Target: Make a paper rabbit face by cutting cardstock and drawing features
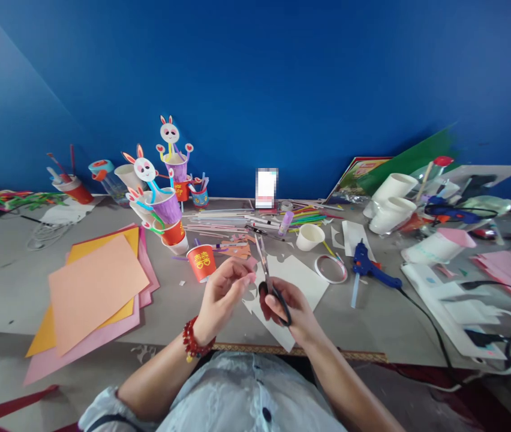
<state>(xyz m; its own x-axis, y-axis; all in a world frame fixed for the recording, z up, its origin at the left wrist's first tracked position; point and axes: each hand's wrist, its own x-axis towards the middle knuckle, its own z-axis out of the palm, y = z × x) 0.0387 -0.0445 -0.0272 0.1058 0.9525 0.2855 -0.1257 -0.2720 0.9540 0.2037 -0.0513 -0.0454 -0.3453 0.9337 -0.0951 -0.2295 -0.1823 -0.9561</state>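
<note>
Near the middle of the frame, the left hand [224,294] is pinching a small pink paper piece [251,263] between thumb and fingers, its grip closing on the paper just left of the scissors. The right hand [295,309], a little right of centre, is gripping the scissors [267,273], with fingers wrapping around the black handles and the blades pointing toward the top of the frame, their tips standing slightly apart. Below both hands, a white sheet [307,281] with cut edges is lying on the grey table [179,318]. A red paper cup [201,264] is standing just left of centre, near the left hand, and orange paper scraps [237,247] are lying behind it. Toward the upper left, two rabbit figures [168,207] are rising from purple-and-red cups, while a stack of coloured paper [98,294] is spreading across the lower left. Right of centre, a white paper cup [310,238] is standing near a purple glue stick [286,223], and a tape roll [330,269] is lying beside the blue glue gun [372,268]. At the lower right, a white power strip [439,300] is holding several plugs, and cables are trailing from it.
</note>
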